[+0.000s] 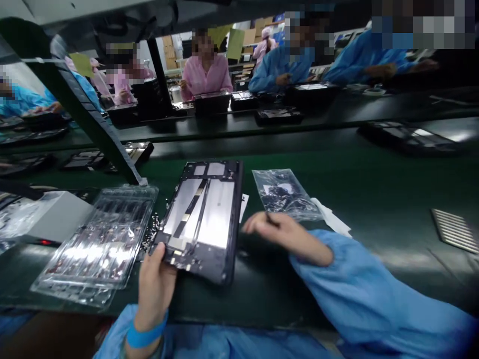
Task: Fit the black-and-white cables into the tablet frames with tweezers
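Observation:
My left hand (155, 281) grips the lower left corner of an opened tablet (220, 214), thumb on top. The tablet is tilted up off the bench; its inside shows silver plates, a dark flat ribbon cable (190, 209) running diagonally, and a dark board along the bottom. My right hand (282, 233) is just right of the tablet, fingers pinched together. A small dark thing shows at its fingers, too blurred to name. Behind that hand lies a clear plastic bag (286, 192) with dark parts inside. Small screws (151, 232) lie in a cluster left of the tablet.
Stacked clear plastic trays (101, 239) with small parts stand at the left, beside a white box (60, 217). A slanted post (86, 104) rises there. A ridged metal piece (454, 229) lies right. More devices (409, 137) sit beyond, where several co-workers work.

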Demonstrator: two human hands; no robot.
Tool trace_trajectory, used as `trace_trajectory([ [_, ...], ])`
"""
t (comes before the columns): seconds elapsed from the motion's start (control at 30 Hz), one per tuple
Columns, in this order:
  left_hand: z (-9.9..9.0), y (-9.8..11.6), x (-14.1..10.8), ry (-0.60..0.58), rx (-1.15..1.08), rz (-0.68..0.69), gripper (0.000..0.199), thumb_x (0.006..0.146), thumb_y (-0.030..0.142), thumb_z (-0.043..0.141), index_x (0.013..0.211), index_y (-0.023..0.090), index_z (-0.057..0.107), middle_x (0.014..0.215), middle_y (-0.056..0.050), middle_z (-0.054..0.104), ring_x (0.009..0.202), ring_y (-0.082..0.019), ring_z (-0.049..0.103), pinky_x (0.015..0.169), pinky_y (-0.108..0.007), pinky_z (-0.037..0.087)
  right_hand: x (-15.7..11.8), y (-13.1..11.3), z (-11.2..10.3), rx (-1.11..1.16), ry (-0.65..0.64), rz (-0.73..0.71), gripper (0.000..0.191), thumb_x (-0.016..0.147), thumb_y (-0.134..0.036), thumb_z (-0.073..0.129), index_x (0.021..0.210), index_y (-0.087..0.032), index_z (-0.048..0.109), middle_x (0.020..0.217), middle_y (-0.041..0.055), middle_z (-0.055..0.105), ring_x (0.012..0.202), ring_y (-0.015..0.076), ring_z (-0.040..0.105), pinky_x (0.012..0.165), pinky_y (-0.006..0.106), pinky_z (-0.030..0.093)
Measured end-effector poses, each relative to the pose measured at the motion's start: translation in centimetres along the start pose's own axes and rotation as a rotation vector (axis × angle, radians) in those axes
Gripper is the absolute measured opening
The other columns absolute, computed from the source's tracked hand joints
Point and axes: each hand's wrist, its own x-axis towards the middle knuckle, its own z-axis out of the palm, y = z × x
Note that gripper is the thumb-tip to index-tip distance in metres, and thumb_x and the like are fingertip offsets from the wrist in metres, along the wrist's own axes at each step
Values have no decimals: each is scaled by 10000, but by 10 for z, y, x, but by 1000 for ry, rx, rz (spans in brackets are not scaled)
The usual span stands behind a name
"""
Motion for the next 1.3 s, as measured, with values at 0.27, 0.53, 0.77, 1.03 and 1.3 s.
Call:
trace_trajectory([
  [0.27, -19, 28, 12, -171, 483, -335, 442, 488, 415, 836, 881, 231, 754, 757, -21, 761, 844, -330, 722, 626, -372, 617, -34, 58, -102, 262, 877, -53, 444, 775, -669, 505, 694, -233, 486, 742, 39, 593, 620, 149, 569, 551, 281, 469],
  [0.53, -12, 13, 30, -295, 965, 25, 426, 756, 598, 668, 1064, 307, 715, 1123, 46, 725, 1050, -236, 650, 820, -289, 570, -41, 92, -96, 244, 780, -47, 577, 496, -581, 859, 820, -208, 560, 772, -4, 660, 731, 139, 675, 724, 292, 582],
  [0.77, -23, 8, 38, -261, 1234, 380, 405, 827, 534, 586, 1117, 261, 654, 1186, -41, 682, 1044, -269, 636, 976, -435, 508, -27, 106, -93, -249, 686, -205, 297, 746, -477, 702, 847, -208, 624, 883, 33, 674, 859, 182, 642, 864, 381, 524],
  [1.03, -20, -4, 41, -589, 1355, 806, 369, 885, 444, 530, 1140, 186, 598, 1214, -124, 635, 1199, -293, 576, 1081, -473, 434, -14, 108, -96, -259, 709, -226, 217, 761, -406, 668, 838, -203, 660, 889, 34, 696, 889, 187, 644, 889, 366, 492],
  [1.3, -25, -16, 53, -757, 1380, 1003, 372, 947, 466, 459, 1139, 185, 611, 1179, -130, 649, 1173, -292, 591, 1038, -468, 471, -13, 114, -98, -239, 677, -234, 232, 738, -429, 702, 817, -211, 708, 898, 34, 732, 900, 196, 668, 897, 375, 515],
])
